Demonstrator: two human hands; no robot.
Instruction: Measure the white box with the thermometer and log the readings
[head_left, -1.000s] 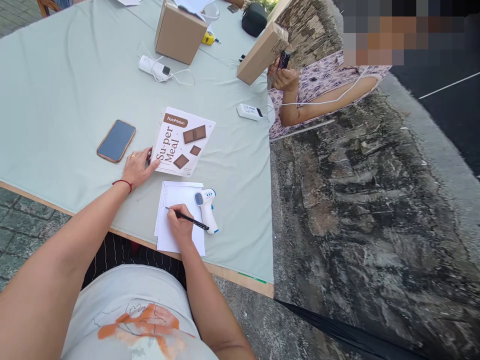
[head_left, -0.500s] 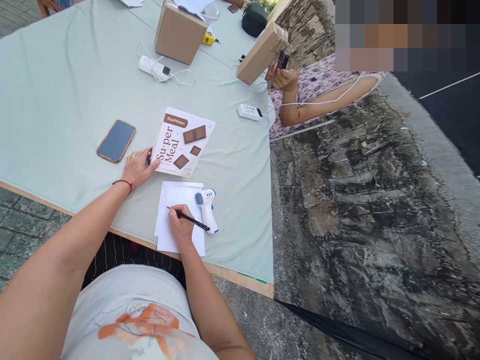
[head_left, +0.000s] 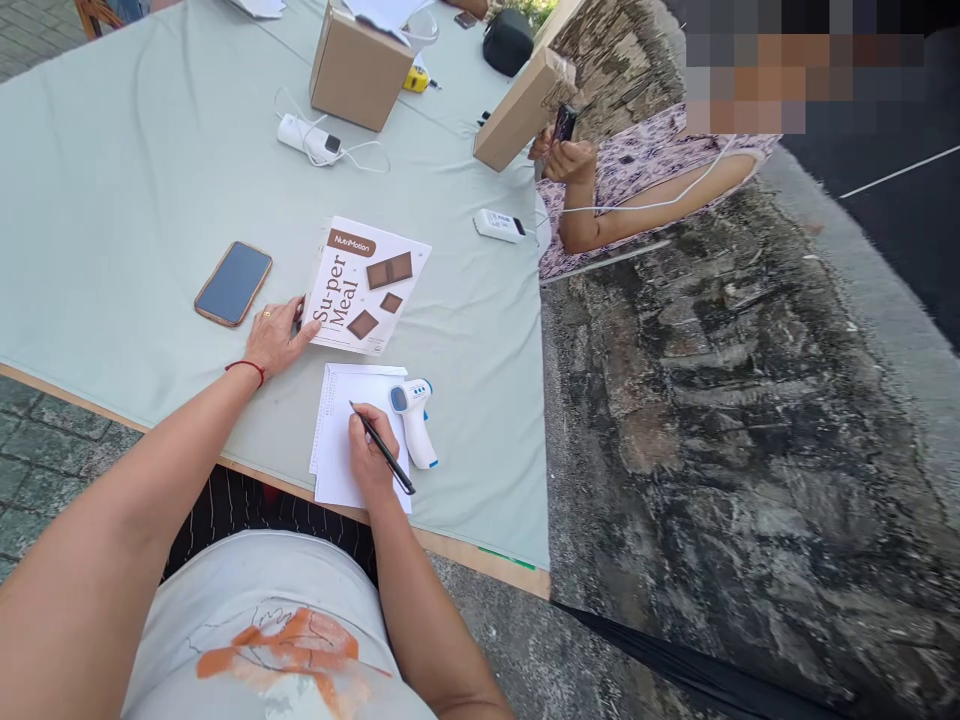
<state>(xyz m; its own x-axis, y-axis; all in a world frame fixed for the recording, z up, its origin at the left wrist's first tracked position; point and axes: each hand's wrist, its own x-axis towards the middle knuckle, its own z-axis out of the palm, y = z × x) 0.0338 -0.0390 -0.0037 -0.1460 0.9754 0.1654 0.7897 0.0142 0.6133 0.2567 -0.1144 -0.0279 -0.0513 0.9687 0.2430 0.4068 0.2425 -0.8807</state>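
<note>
My left hand (head_left: 279, 335) grips the near left corner of a white box (head_left: 390, 315) printed "Su-per Meal" with brown chocolate pieces; its thumb lies on the front face. A black pen (head_left: 388, 455) is pinched in my right hand (head_left: 371, 455), its tip pointing up and left over white paper sheets (head_left: 337, 480). Small marks run along the left side of the paper; whether the tip touches it I cannot tell. A white and blue infrared thermometer (head_left: 416, 430) lies just right of my right hand, partly over the paper's edge. Left of the box lies a smartphone (head_left: 233, 283).
On the green cloth (head_left: 135, 220) stand a cardboard box (head_left: 360, 70), a white cabled device (head_left: 304, 138), a similar device (head_left: 499, 225), a long carton (head_left: 517, 115) and a black case (head_left: 508, 42). At right, another person's hands (head_left: 566, 160) hold a dark phone. The table edge runs close to me.
My right hand has shifted slightly right over the paper with the pen, which now points more steeply upward. My left hand and the box have stayed in place.
</note>
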